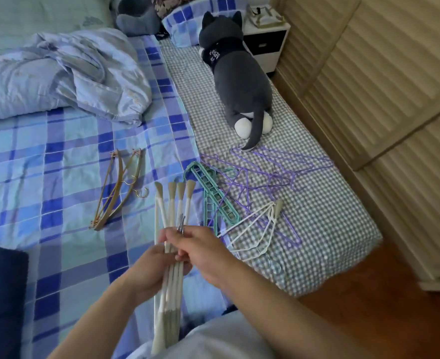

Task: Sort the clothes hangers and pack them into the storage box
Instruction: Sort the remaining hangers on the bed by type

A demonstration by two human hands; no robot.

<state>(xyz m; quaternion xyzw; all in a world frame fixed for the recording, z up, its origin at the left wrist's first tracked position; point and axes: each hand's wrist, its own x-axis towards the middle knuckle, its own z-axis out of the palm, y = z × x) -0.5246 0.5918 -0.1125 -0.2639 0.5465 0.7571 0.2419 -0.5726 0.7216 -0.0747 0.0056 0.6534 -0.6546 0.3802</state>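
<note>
Holding white-and-beige hangers (pixel 172 244) bunched mid-bar, left hand (pixel 150 268) wrapped round, right hand (pixel 203 251) pinching near the hooks. Light, stiff, probably slidey, so grip mid-bundle. No box visible.

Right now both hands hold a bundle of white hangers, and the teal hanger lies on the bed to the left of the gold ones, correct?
Not quite. In the head view the teal hanger lies to the right of the gold hangers, not the left. The rest stands: the left hand and right hand both hold the white hangers.
</note>
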